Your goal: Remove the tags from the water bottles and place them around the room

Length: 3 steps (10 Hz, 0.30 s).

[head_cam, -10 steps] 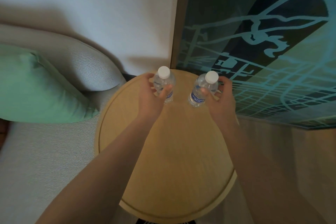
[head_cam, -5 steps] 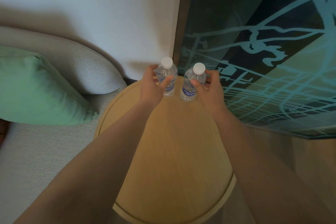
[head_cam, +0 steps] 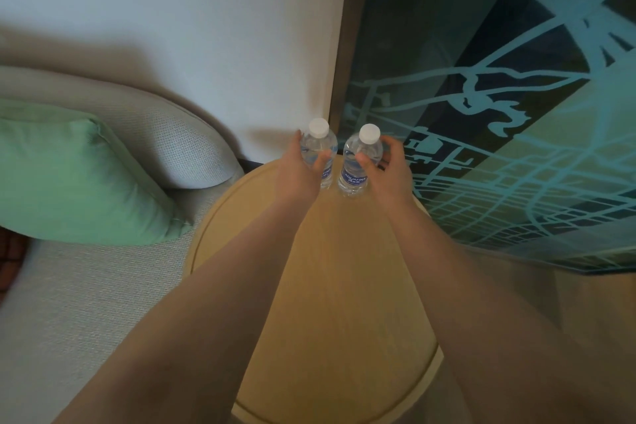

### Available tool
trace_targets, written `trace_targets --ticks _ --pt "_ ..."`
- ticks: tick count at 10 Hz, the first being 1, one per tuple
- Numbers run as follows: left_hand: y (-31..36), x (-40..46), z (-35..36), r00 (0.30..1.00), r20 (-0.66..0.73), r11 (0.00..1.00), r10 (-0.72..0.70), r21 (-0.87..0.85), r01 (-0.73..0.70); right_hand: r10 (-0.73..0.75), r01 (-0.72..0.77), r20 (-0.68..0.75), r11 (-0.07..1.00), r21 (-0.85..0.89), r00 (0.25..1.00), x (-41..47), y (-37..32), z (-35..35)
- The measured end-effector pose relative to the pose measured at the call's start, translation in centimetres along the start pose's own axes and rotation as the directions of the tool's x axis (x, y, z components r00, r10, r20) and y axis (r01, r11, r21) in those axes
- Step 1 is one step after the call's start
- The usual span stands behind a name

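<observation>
Two small clear water bottles stand upright at the far edge of a round wooden table (head_cam: 330, 286), close beside each other, each with a white cap and a blue label. The left hand (head_cam: 299, 172) wraps the left bottle (head_cam: 320, 148), thumb across its front and the other fingers hidden behind it; the hand covers most of that bottle's lower body and half of its label. The right hand (head_cam: 389, 169) curls around the right bottle (head_cam: 359, 162), thumb on the near side and fingertips showing past its right shoulder; its label reads AQUAFINA, with smaller print too fine to make out. Whether either bottle carries a tag cannot be told. Both forearms stretch across the tabletop and are cut off by the bottom edge. To the left a green cushion (head_cam: 75, 179) leans on a grey upholstered seat (head_cam: 86, 303), both cropped by the frame, and to the right stands a dark panel with a teal line pattern (head_cam: 499, 131)
</observation>
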<state>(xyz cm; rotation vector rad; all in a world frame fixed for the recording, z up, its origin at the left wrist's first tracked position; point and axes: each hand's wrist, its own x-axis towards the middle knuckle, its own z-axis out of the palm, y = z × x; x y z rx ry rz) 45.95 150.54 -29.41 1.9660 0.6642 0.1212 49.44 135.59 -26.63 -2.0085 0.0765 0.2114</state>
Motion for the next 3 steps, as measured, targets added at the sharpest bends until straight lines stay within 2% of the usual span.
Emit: trace_targets --ticks 2,3 --pt "1.6 -4.0 -2.7 1.000 0.020 0.982 0.025 0.187 -0.028 -0.022 0.025 0.019 0.984 -0.175 1.000 -3.0 -2.3 -2.1" --pt "2.9 -7.1 -4.4 0.996 0.009 0.970 0.094 0.223 -0.094 -0.113 0.114 0.016 0.972 -0.205 0.993 -5.6 -3.9 -3.3"
